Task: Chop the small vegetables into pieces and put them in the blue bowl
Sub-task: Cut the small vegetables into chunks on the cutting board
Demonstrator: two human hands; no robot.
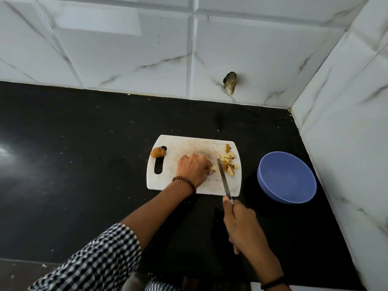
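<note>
A white cutting board [184,147] lies on the black counter. My left hand [193,169] holds a small pale vegetable piece [212,168] down on the board with curled fingers. My right hand [243,225] grips the handle of a knife [223,178], whose blade tip stands on the board just right of that piece. A pile of chopped pieces [228,162] lies at the board's right end. One whole brownish vegetable [158,152] rests at the board's left edge by the handle slot. The blue bowl [287,177] sits right of the board with nothing in it.
The black countertop [84,164] stretches left and toward me. White marble-look tiled walls [346,143] close in behind and on the right, near the bowl. A dark broken spot [230,81] marks the back wall.
</note>
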